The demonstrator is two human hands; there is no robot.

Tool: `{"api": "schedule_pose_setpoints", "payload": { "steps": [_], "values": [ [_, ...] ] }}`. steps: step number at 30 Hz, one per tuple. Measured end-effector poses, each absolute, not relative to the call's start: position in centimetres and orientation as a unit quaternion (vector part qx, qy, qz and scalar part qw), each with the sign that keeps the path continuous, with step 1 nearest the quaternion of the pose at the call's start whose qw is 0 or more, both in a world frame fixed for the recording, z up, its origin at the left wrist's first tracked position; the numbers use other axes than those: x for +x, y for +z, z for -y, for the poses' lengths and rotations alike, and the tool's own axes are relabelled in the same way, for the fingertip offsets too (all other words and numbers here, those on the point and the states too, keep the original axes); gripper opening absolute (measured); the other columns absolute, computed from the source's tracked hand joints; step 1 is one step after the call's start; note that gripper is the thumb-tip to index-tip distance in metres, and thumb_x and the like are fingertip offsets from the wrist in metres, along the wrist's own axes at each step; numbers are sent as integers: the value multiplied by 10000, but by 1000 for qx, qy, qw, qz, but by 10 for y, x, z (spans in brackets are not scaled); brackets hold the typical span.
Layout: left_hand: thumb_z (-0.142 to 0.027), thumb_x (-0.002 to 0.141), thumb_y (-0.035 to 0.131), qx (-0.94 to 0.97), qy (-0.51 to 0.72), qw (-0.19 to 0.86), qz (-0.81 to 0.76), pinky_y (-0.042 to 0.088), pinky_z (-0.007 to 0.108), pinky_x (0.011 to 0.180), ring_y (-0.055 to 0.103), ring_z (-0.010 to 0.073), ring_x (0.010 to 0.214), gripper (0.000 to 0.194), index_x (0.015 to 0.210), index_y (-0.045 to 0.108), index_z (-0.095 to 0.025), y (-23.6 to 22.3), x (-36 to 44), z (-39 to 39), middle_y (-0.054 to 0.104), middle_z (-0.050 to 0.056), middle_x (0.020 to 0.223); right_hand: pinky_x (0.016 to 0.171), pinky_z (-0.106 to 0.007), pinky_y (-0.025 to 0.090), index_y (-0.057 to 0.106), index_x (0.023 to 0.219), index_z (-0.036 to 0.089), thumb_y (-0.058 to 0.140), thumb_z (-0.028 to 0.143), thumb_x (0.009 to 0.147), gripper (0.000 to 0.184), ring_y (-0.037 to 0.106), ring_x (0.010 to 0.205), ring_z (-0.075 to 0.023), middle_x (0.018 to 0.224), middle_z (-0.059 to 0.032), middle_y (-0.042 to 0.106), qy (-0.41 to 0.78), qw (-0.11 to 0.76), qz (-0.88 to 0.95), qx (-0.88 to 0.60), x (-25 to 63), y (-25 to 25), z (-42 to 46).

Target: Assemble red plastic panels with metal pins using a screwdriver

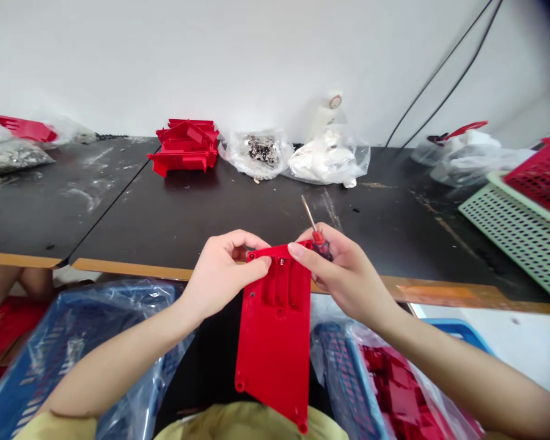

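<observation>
A flat red plastic housing (272,348) with a slotted battery compartment at its top end hangs down over my lap, close to the table's front edge. My left hand (220,272) is closed on its upper left corner, the thumb pressing at the compartment's edge. At the upper right corner, my right hand (343,269) pinches the same housing with its thumb. That hand also keeps a screwdriver (321,242) with a red and dark handle among its fingers, tip pointing up and away. A small metal spring (282,261) shows in the compartment. My fingers behind the housing are hidden.
On the black table (238,214) stand stacked red plastic parts (186,150), a bag of metal pieces (261,150) and a bag of white pieces (325,162). A pale green basket (517,226) is at right. Blue crates (96,318) flank my lap; another person's legs (32,281) show at left.
</observation>
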State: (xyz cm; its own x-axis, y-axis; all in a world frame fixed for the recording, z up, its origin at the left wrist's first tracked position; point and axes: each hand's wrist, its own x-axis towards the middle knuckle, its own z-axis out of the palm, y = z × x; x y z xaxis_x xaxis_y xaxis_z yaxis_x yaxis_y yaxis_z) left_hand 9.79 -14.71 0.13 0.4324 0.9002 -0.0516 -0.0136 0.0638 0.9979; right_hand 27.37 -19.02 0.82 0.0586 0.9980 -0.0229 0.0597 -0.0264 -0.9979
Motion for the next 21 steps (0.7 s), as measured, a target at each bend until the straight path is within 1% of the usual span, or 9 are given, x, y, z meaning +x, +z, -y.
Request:
{"api": "schedule_pose_setpoints", "payload": {
  "steps": [4,9,11,13,17,19,21],
  "values": [
    [-156,684,677,639,433,504,-388,524,237,615,644,136,686,42,720,692,-170,-2,100,152,692,18,794,443,-211,293,482,727,192,721,474,786,374,303,457,-46,553,85,417,477,491,499,-531,273,6,192],
    [-124,730,648,713,455,386,-368,528,260,692,641,141,741,65,753,683,-174,-4,101,156,683,23,827,451,-206,296,492,760,193,683,446,838,326,350,482,-51,592,70,445,468,487,517,-525,279,1,194],
    [-117,753,632,730,449,367,-361,518,258,691,632,137,747,71,769,669,-175,-5,100,157,669,21,838,455,-207,305,490,764,194,678,440,845,320,358,486,-54,596,68,447,467,490,521,-520,280,-1,195],
    [-115,771,619,731,444,375,-358,511,247,683,626,129,747,72,778,657,-177,-6,100,157,659,18,846,461,-207,317,487,761,193,676,435,849,319,362,490,-57,602,64,451,462,495,521,-519,279,-1,195],
    [-98,760,617,727,453,382,-346,508,237,688,622,120,742,82,752,635,-177,-7,101,156,658,11,840,504,-213,369,504,756,191,684,438,839,316,414,538,-76,626,45,471,438,504,530,-522,276,1,197],
    [-88,741,622,740,461,363,-330,515,238,690,623,119,729,93,741,630,-180,-6,101,156,663,10,828,521,-205,377,508,752,190,686,419,841,303,426,559,-77,641,41,473,431,508,538,-516,277,1,198],
    [-75,720,621,760,471,321,-312,526,240,679,631,124,715,115,745,631,-188,-4,101,158,673,13,815,522,-193,372,523,787,197,727,401,810,289,423,568,-72,669,41,485,449,506,546,-495,282,-1,200]
  ]
}}
